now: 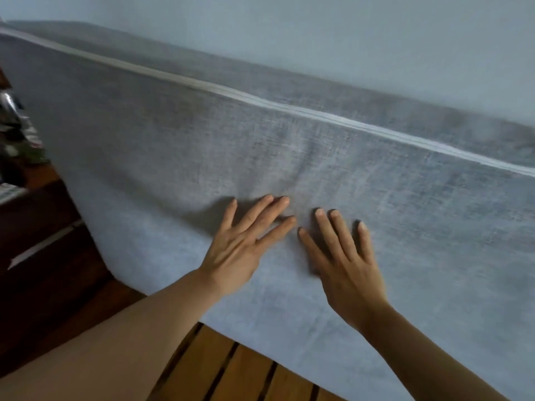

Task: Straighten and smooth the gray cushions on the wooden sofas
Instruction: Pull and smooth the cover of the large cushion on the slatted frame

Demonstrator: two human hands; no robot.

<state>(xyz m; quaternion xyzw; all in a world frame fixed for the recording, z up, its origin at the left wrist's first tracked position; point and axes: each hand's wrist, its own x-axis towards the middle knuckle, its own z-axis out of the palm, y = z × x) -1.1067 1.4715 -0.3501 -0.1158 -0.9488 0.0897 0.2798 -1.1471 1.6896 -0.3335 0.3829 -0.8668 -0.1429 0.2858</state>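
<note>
A large gray woven-fabric cushion (318, 157) fills most of the head view, running from the upper left down to the right edge, its upper part leaning against a pale blue-gray wall (347, 33). A lighter piped seam (289, 107) crosses it diagonally from upper left to right, marking the edge between the broad front face and the narrower top face. The cushion's lower edge hangs over a slatted seat of warm brown wood (246, 371), whose boards run away from the camera with dark gaps between them. To the left stands a darker wooden frame (43, 241) (the blurred objects above it cannot be identified).

Both hands lie flat on the front face of the cushion, side by side and close together. The left hand (246, 241) has its fingers straight and spread, palm pressed to the fabric, with faint creases radiating upward from the fingertips. The right hand (344, 259) is likewise open, fingers extended and slightly apart, resting on the cloth just beside the left.
</note>
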